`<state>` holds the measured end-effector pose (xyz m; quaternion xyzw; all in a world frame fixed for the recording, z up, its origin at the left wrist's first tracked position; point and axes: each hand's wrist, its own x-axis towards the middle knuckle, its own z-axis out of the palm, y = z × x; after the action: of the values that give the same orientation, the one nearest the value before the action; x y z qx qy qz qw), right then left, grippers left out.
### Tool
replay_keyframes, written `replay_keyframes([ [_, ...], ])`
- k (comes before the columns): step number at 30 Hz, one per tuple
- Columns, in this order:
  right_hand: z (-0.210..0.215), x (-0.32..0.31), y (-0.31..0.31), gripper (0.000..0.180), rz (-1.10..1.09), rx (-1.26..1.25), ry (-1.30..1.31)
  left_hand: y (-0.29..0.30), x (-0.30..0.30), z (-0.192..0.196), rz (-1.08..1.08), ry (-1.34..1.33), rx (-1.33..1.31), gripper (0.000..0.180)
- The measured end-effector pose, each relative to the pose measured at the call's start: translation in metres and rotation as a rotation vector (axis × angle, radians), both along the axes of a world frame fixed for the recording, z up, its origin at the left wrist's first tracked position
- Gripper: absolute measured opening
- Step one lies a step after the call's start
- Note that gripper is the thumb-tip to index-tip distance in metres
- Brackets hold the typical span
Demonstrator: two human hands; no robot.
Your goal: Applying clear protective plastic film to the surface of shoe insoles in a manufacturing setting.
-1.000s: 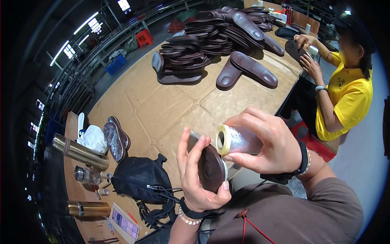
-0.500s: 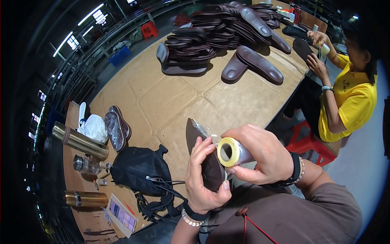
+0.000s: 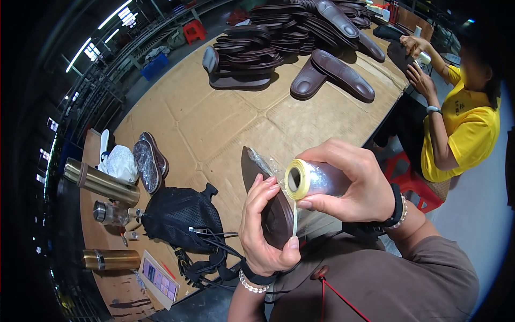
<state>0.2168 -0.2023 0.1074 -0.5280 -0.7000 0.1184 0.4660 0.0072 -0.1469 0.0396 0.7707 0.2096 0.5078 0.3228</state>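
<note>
A dark brown shoe insole stands tilted in my left hand, its fingers curled along one side and the thumb at the near edge. My right hand grips a roll of clear plastic film with a yellowish rim and a hollow core. The roll hangs just right of the insole. A narrow stretched strip of film runs from it down to my left thumb. Crinkled film clings to the insole's far end.
Stacked brown insoles and a loose pair lie across the cardboard-covered table. Film-wrapped insoles, a black bag, flasks and a phone are at left. A co-worker in yellow sits at right, handling another insole.
My right hand has lifted the roll slightly up and away from the left thumb, and the film strip between them is longer. The left hand keeps its hold on the insole.
</note>
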Motion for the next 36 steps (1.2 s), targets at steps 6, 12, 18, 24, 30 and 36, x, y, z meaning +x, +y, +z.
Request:
replay_keyframes([
  [6,0.001,-0.008,-0.001,0.047,-0.049,0.026,-0.038,-0.002,0.000,-0.004,0.001,-0.017,0.002,0.073],
  [12,-0.002,-0.010,-0.002,0.047,-0.071,0.023,-0.048,-0.004,0.003,-0.007,0.003,-0.036,-0.018,0.073],
  [18,-0.005,-0.014,-0.006,0.045,-0.057,-0.014,-0.042,-0.006,0.002,-0.012,-0.017,-0.036,0.006,0.071],
  [24,-0.016,-0.016,-0.011,0.052,-0.019,-0.074,-0.009,-0.013,0.001,-0.020,-0.012,-0.055,0.033,0.072],
  [30,-0.027,-0.025,-0.014,0.046,-0.027,0.018,0.033,-0.023,-0.001,-0.029,0.059,-0.077,0.001,0.073],
  [36,-0.024,-0.026,-0.021,0.047,-0.096,0.047,-0.035,-0.026,0.000,-0.033,0.086,-0.090,0.005,0.074],
])
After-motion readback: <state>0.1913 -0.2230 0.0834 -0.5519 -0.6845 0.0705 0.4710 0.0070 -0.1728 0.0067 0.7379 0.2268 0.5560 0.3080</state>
